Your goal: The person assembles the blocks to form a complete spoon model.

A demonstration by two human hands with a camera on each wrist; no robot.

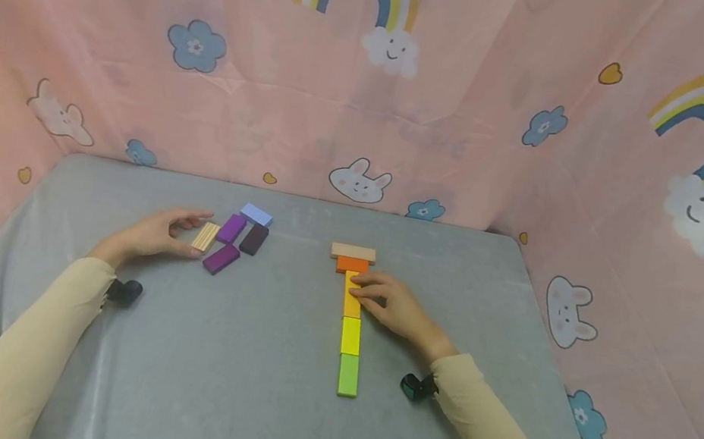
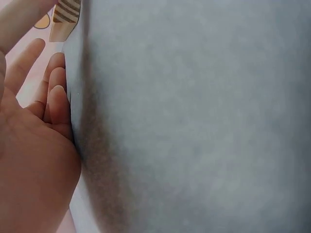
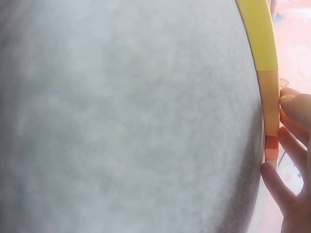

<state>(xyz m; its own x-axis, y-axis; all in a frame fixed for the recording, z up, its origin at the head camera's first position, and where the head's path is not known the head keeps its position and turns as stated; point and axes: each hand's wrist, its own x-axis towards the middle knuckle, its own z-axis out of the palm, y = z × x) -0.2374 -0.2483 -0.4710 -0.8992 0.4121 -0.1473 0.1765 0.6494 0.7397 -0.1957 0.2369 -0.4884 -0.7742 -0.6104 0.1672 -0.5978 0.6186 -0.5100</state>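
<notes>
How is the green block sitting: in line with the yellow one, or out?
In line: the head view shows the green block end to end with the yellow block, no clear gap between them.

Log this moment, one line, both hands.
left hand: around striped block | right hand: touches amber block | yellow block, green block: in line with amber block

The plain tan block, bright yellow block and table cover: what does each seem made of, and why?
Plain tan block: probably bare wood, matte, pale wood colour.
Bright yellow block: smooth, evenly coloured; perhaps painted wood or plastic.
Table cover: fabric, likely velvety; soft folds at left.
</notes>
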